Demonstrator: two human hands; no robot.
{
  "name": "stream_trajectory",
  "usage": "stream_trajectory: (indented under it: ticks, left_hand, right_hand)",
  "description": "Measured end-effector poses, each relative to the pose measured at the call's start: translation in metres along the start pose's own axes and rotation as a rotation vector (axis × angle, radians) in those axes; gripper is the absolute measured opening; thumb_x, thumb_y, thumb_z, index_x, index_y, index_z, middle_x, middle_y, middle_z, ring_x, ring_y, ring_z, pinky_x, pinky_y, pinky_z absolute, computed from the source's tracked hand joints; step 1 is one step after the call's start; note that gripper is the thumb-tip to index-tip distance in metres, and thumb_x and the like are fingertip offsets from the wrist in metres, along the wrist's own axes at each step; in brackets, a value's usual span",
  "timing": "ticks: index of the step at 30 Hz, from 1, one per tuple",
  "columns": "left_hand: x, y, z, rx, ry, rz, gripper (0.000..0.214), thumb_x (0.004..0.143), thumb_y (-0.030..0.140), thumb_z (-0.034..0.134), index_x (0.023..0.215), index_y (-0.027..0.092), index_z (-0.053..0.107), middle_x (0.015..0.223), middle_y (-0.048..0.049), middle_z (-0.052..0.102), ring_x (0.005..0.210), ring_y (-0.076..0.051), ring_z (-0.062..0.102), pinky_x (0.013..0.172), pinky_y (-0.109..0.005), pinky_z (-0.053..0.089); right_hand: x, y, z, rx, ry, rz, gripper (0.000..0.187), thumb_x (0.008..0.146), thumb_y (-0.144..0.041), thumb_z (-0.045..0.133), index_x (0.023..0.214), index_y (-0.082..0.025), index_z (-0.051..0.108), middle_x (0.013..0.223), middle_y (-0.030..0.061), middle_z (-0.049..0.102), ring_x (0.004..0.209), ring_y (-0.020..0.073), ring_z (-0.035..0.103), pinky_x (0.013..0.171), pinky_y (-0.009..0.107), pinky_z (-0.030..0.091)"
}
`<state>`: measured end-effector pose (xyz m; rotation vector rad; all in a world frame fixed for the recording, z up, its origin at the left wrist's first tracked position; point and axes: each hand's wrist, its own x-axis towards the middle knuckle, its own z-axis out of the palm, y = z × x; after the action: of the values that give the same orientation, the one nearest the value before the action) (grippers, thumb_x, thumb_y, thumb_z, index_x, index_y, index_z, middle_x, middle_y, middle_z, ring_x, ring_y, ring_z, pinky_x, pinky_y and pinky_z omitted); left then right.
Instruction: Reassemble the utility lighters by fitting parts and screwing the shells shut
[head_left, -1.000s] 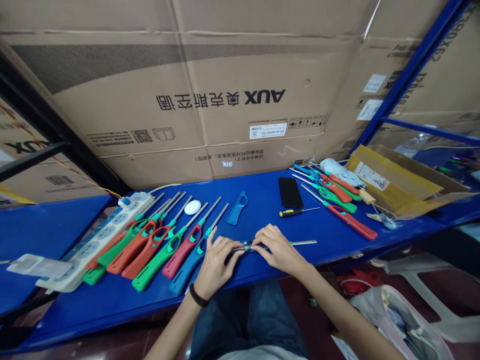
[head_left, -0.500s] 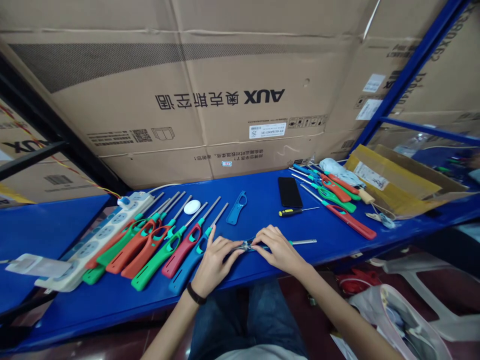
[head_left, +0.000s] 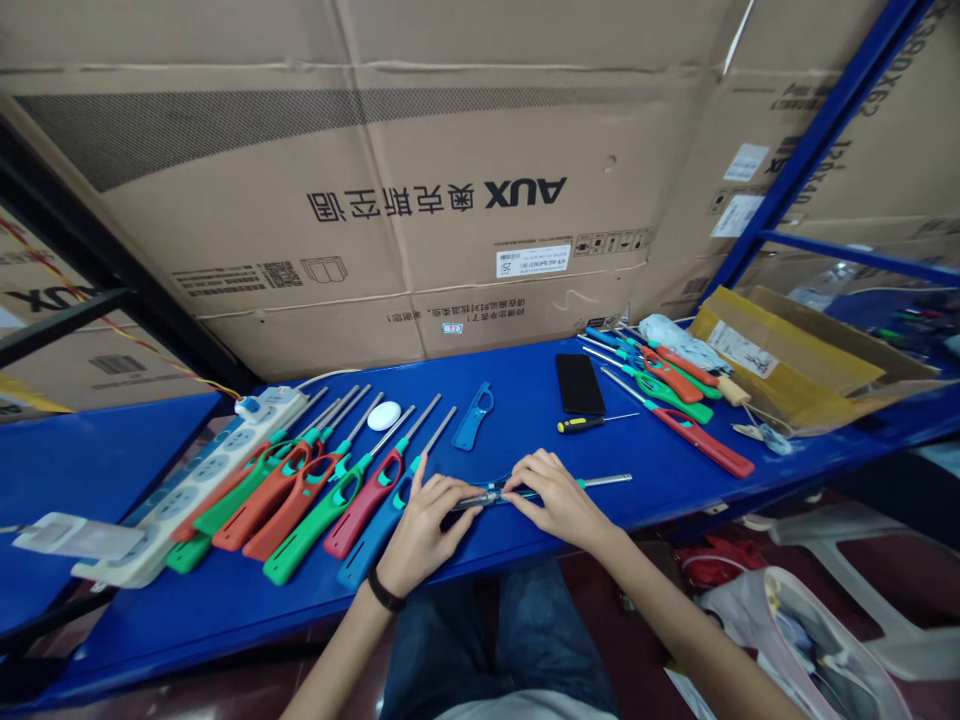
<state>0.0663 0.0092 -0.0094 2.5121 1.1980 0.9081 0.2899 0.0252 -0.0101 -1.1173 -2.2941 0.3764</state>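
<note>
Both my hands work on a long-nosed gas lighter (head_left: 491,495) lying crosswise near the front edge of the blue shelf. Its casing is open and inner parts show between my fingers; its metal nozzle (head_left: 609,480) points right. My left hand (head_left: 429,520) pinches the handle end, index finger raised. With fingertips together, my right hand (head_left: 556,497) grips the middle, hiding part of it. A loose blue half-casing (head_left: 474,417) lies just behind. Behind my right hand lies a yellow-and-black screwdriver (head_left: 581,425).
Several coloured lighters (head_left: 311,515) lie in a row at left beside a white power strip (head_left: 202,480). A white round object (head_left: 384,416) sits behind them. A black phone (head_left: 580,385), more lighters (head_left: 694,435) and an open cardboard box (head_left: 795,370) are at right. Large cartons (head_left: 450,130) stand behind.
My left hand has drawn slightly left and down, so more of the metallic part shows between my hands. My right hand stays nearly in place.
</note>
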Motion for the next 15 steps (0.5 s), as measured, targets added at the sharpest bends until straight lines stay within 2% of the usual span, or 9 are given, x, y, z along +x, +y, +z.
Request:
stream_trajectory:
  ticks: [6, 15]
  left_hand:
    - [0.0004, -0.0014, 0.0011, -0.041, 0.025, -0.003, 0.019, 0.091, 0.019, 0.05, 0.104, 0.026, 0.063, 0.101, 0.0007, 0.07, 0.092, -0.014, 0.065, 0.115, -0.054, 0.01]
    - [-0.0027, -0.006, 0.0043, -0.068, -0.038, 0.043, 0.028, 0.093, 0.019, 0.046, 0.117, 0.027, 0.06, 0.114, -0.0044, 0.066, 0.106, -0.017, 0.061, 0.112, -0.054, 0.026]
  right_hand:
    - [0.0006, -0.0016, -0.0011, 0.033, -0.007, 0.018, 0.006, 0.09, -0.025, 0.057, 0.087, -0.023, 0.062, 0.087, 0.0018, 0.062, 0.088, 0.0174, 0.053, 0.083, 0.033, 0.038]
    - [0.0026, -0.0012, 0.0013, 0.037, 0.02, 0.044, 0.004, 0.086, -0.019, 0.058, 0.086, -0.022, 0.061, 0.089, 0.0022, 0.063, 0.088, 0.0181, 0.052, 0.082, 0.034, 0.039]
